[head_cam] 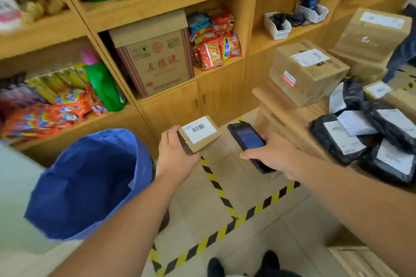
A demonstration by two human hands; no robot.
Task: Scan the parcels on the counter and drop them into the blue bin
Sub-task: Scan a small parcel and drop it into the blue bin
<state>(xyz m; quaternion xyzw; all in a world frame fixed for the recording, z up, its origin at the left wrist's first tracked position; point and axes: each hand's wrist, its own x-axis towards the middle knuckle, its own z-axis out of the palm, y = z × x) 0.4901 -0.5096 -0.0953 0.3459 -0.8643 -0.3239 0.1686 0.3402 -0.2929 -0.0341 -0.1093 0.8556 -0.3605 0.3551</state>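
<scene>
Head view shows the left hand (pixel 174 153) gripping the small parcel (pixel 199 134), label up, just left of the scanner (pixel 248 144) held in the right hand (pixel 273 156), blue bin (pixel 90 182) lower left, nearer the left hand

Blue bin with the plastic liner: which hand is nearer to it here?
Left. The left hand, holding the small cardboard parcel, is just right of the blue bin's rim. The right hand, holding the black handheld scanner, is farther right, by the wooden counter.
</scene>
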